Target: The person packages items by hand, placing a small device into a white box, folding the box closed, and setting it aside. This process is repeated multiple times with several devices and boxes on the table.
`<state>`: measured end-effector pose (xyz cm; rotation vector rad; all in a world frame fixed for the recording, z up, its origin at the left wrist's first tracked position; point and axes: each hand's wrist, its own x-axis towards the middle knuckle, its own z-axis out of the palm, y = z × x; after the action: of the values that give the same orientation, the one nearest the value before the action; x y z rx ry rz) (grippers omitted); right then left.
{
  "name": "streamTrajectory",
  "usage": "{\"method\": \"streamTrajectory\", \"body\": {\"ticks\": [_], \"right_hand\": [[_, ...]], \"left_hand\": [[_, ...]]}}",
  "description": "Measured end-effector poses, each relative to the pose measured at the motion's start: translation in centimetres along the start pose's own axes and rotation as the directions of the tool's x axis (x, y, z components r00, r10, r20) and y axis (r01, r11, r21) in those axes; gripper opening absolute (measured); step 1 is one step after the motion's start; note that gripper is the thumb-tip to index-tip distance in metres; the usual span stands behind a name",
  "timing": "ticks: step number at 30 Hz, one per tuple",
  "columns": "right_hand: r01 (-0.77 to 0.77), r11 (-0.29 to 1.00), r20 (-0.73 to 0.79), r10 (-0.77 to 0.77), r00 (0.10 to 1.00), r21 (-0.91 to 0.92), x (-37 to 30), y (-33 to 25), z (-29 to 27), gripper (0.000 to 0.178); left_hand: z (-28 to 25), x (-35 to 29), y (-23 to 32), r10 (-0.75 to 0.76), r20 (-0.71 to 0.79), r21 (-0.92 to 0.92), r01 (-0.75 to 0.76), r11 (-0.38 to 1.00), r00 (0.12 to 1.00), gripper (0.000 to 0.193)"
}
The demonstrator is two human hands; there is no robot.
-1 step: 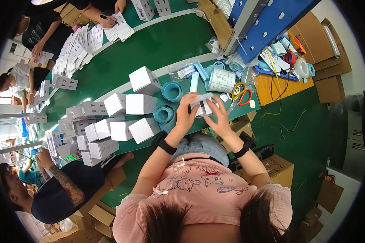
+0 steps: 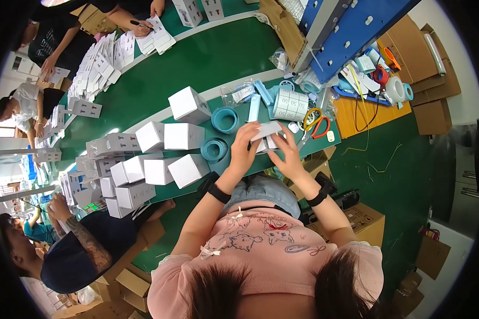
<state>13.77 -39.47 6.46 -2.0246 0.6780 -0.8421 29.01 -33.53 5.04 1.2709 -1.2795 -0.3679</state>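
A small white carton (image 2: 267, 131) is held between my two hands over the near edge of the green table. My left hand (image 2: 243, 144) grips its left side, fingers curled near the raised white flap. On the other side, my right hand (image 2: 288, 159) holds the carton with thumb and fingers. Beneath the flap a dark gap shows, and the carton's contents cannot be made out. Just beyond lies a roll of printed white labels (image 2: 291, 106). Scissors with orange and yellow handles (image 2: 319, 125) rest to the right. Two light-blue rolls (image 2: 225, 120) stand left of my hands.
Several closed white boxes (image 2: 184, 136) crowd the table's left part. A blue perforated metal upright (image 2: 351, 32) rises at the far right, beside a blue tray (image 2: 364, 95) of tapes. Co-workers sit along the left; one hand (image 2: 142, 29) writes on white cards. Cardboard boxes (image 2: 372, 223) stand on the floor.
The white flap has tilted, so more of its broad face shows. My hands have barely moved and keep holding the carton.
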Motion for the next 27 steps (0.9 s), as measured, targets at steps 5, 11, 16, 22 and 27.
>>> {"method": "streamTrajectory", "body": {"ticks": [5,11,16,22,27], "right_hand": [[0.068,0.99,0.136,-0.051,0.989,-0.122,0.3,1.2,-1.0,0.047],[-0.304,0.9,0.142,0.273,0.952,0.312,0.6,0.6,-2.3,0.056],[-0.168,0.96,0.077,0.154,0.985,0.225,0.6,0.2,-2.1,0.061],[0.204,0.966,-0.101,-0.221,0.97,-0.157,0.7,0.6,-1.0,0.058],[0.383,0.887,0.098,-0.37,0.924,-0.257,1.4,-0.3,-0.2,0.048]], "left_hand": [[-1.6,-0.2,2.3,0.14,0.212,0.205,-0.184,0.961,0.967,0.053],[-1.6,-0.2,2.4,0.059,0.216,0.251,-0.113,0.961,0.975,0.051],[-1.7,1.3,4.6,-0.039,0.196,0.257,-0.013,0.966,0.98,0.04],[-2.0,1.7,2.6,-0.06,0.118,0.169,0.039,0.985,0.991,0.028],[-1.3,2.3,2.9,-0.379,0.001,-0.016,0.379,0.925,0.925,0.022]]}}
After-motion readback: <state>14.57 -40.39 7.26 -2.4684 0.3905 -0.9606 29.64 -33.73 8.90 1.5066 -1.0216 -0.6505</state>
